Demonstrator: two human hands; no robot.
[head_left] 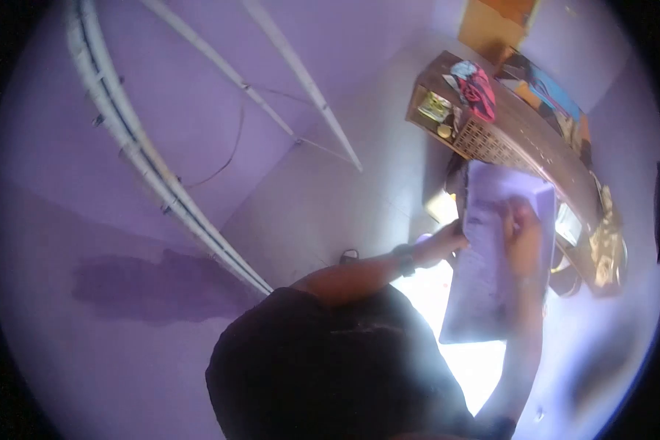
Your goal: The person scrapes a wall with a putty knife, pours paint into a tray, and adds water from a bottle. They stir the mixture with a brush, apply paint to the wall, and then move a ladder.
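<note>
the room has pale lilac walls [191,95] and a smooth grey floor [345,213], with long white pipe-like strips [143,143] along the left. at the upper right stands long brown wooden furniture [521,132] with a lattice front; a pink and light-blue cloth [478,92] lies on top, and small yellow-green items [434,108] sit in its open compartment. a crumpled tan cloth [606,238] hangs by its near end.

the pale lilac rectangular tray-like panel [480,286], rimmed at its far end, is in front of the person, right of the view's centre, tilted over a patch of strong glare. the left hand [444,243], with a dark band at the wrist, grasps its left long edge. the right hand [522,226] is over its inner face, fingers curled; whether they pinch anything is unclear.

the panel's far end comes close to the lattice front, and its right edge nears the furniture. left of it, the floor spreads widely towards the strips; the lower edge borders the glare.
</note>
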